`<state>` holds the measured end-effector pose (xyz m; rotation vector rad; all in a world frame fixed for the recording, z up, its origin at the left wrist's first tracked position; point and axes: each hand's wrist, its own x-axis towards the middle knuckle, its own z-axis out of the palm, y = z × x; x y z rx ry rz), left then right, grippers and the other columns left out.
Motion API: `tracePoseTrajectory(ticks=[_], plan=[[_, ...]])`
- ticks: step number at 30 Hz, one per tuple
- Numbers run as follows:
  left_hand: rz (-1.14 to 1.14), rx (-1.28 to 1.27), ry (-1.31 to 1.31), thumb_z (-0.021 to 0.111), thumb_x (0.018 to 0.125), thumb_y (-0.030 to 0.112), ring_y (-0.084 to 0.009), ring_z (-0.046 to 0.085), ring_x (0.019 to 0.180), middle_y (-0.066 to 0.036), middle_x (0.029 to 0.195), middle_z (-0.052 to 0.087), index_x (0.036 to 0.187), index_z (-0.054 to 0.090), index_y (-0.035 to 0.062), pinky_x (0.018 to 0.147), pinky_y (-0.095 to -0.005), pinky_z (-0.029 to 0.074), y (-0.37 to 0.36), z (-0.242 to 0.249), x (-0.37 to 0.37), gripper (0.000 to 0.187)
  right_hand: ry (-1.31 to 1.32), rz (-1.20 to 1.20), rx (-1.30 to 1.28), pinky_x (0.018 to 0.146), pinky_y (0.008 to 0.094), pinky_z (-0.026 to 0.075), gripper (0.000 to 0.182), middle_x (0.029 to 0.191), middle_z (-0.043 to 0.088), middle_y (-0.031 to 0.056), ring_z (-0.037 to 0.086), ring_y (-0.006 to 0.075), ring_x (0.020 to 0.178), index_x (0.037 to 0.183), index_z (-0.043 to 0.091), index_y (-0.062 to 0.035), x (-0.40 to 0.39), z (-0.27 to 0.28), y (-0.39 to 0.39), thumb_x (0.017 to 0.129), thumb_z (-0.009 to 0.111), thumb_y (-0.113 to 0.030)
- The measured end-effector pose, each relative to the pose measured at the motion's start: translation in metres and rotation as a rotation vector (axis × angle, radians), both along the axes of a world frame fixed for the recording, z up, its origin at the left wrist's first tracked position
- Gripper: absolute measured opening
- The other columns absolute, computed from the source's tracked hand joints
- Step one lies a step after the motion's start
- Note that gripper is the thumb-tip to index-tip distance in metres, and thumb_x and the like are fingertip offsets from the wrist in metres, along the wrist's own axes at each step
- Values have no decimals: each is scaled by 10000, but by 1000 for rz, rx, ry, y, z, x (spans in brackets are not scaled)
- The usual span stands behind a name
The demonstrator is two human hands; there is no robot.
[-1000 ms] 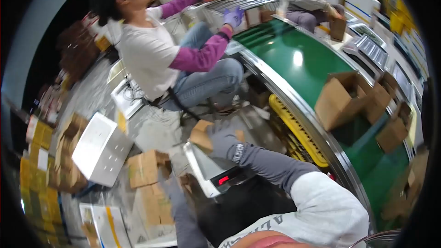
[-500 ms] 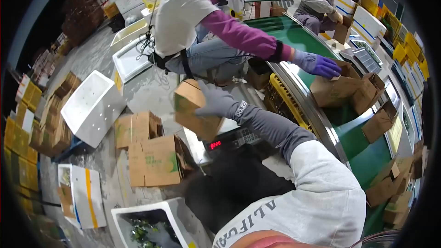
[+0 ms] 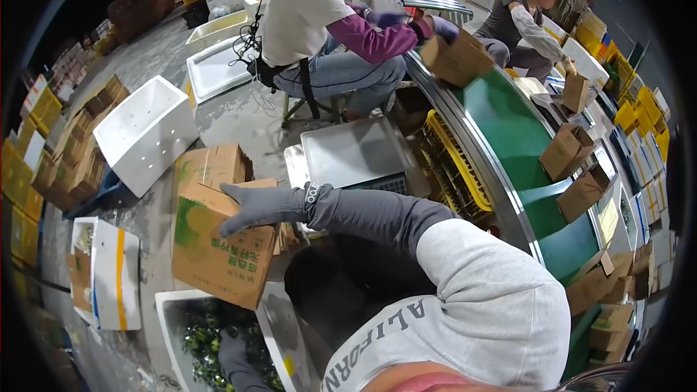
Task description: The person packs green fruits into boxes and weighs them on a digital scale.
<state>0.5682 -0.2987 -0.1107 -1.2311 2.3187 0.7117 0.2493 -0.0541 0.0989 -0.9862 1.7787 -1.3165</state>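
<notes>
My right hand (image 3: 258, 209), in a grey glove, grips the top edge of a cardboard box (image 3: 218, 250) printed with green marks and writing. The box is tilted and hangs beside the far rim of a white foam box (image 3: 170, 319). Inside the foam box are dark green fruit (image 3: 200, 348). Among the fruit is my left hand (image 3: 234, 356), also gloved in grey; its fingers cannot be made out. Past my right forearm stands a scale with a flat metal plate (image 3: 356, 151) and a partly covered keypad (image 3: 392, 184).
More cardboard boxes (image 3: 210, 163) stand behind the held one. A green conveyor (image 3: 501, 127) with a metal rail curves along the right, carrying open boxes. One co-worker (image 3: 308, 22) sits ahead holding a carton (image 3: 457, 58); another person (image 3: 519, 25) sits across the conveyor. A yellow crate (image 3: 457, 167) stands beside the rail.
My right hand has moved left and down from over the scale with the box. My left hand has come into view in the foam box. The co-worker's hands have drawn a carton back along the conveyor.
</notes>
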Motion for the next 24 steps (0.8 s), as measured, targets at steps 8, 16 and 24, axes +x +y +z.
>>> tracePoseTrajectory(ticks=[8,16,24], plan=[[-383,-383,115,589,797,467,-385,585,987,-238,1202,529,1303,495,122,831,-443,475,23,-9,-11,619,-290,-1,-90,899,293,454,497,1086,620,105,583,175,1010,1154,565,-18,8,-33,-9,809,686,-355],[-338,-228,-317,623,682,413,-307,542,984,-120,1163,542,1068,640,180,816,-451,440,62,52,59,451,-530,119,45,848,294,488,514,1156,577,105,588,177,1021,1305,445,-2,13,-24,-57,882,590,-255],[-22,-391,-113,592,756,431,-285,540,993,-113,1128,540,1140,595,135,785,-426,440,81,68,118,485,-157,561,211,845,310,491,626,1182,547,113,560,187,1047,1348,360,8,124,-46,-171,864,628,-284]])
